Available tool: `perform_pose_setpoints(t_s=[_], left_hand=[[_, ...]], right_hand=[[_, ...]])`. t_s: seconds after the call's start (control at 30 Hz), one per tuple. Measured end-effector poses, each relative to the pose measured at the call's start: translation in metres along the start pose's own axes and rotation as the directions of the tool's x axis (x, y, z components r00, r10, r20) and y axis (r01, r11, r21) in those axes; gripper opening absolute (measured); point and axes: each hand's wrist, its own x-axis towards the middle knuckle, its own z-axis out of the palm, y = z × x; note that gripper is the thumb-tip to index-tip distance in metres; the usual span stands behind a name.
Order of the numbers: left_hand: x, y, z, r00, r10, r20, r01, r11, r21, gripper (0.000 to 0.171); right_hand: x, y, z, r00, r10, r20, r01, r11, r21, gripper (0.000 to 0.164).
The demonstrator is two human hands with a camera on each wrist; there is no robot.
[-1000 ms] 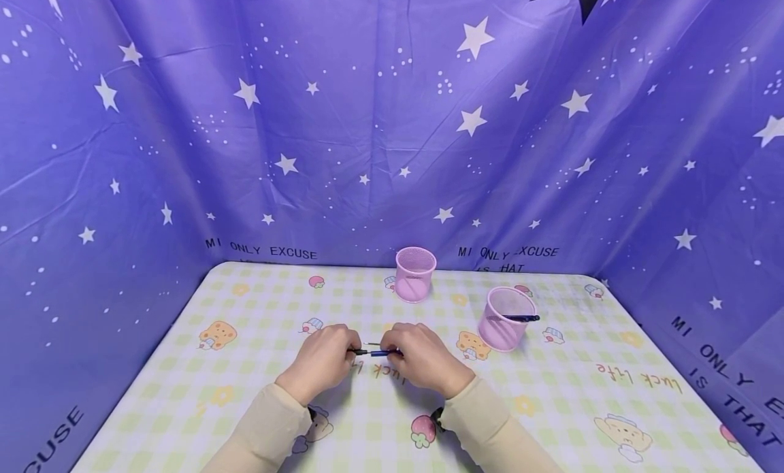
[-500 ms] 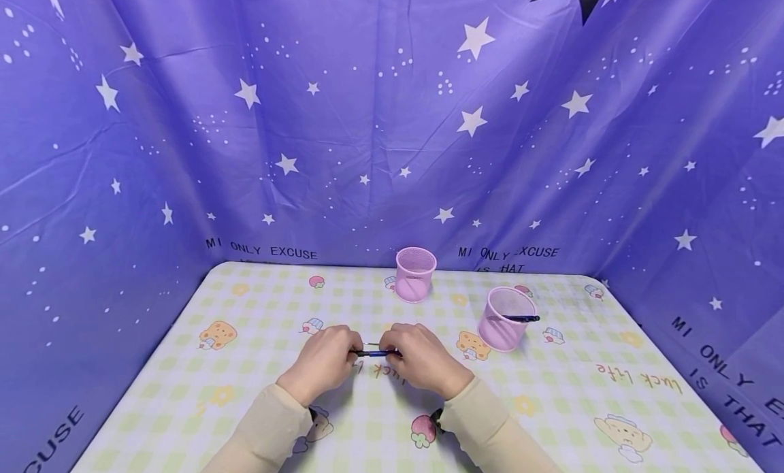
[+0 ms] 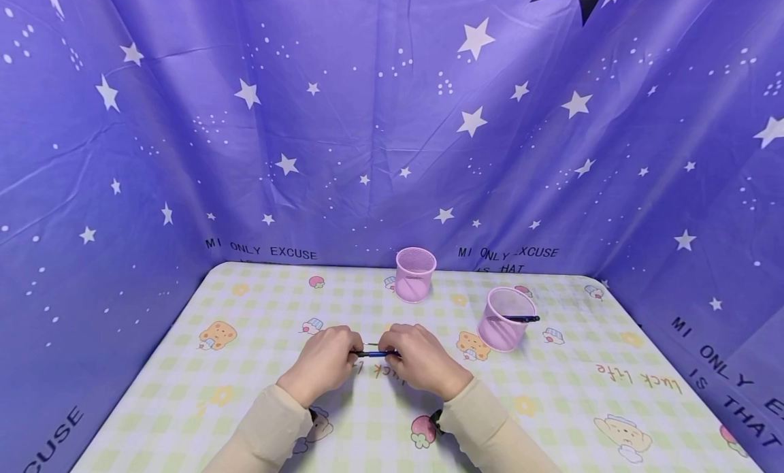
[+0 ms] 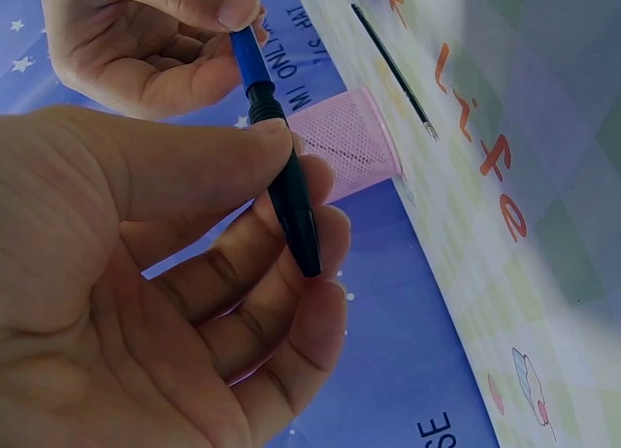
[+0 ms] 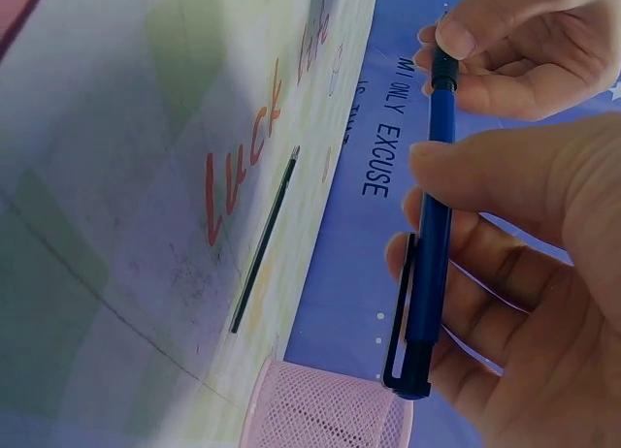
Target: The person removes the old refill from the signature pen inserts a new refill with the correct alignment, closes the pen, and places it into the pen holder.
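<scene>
Between both hands is a ballpoint pen (image 3: 381, 354), held level just above the table. My left hand (image 3: 324, 361) pinches its black front section (image 4: 296, 215) between thumb and fingers, the pointed tip showing past them in the left wrist view. My right hand (image 3: 422, 357) grips the blue barrel (image 5: 437, 273), whose black clip (image 5: 400, 317) is at the far end. Where the two parts meet, a black ridged stretch (image 4: 262, 101) shows. A thin dark refill (image 5: 262, 249) lies on the tablecloth just beyond the hands.
A pink mesh pen holder (image 3: 414, 286) stands at the back middle of the table. Another pink mesh holder (image 3: 499, 333) is nearer on the right, with a dark pen (image 3: 520, 318) leaning out over its rim. Behind the table hangs a purple starry curtain (image 3: 343, 139).
One second ago a gap with a thin pale piece showed between the black section and the blue barrel. The two parts have since come together end to end; the hands have barely shifted.
</scene>
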Motion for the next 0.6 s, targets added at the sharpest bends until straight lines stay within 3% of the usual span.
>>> perform_pose_setpoints(t_s=[0.6], left_hand=[[0.0008, -0.0007, -0.0001, 1.0, 0.004, 0.008, -0.004, 1.0, -0.017, 0.018]], right_hand=[[0.0008, -0.0012, -0.0002, 1.0, -0.013, -0.023, 0.013, 1.0, -0.014, 0.017]])
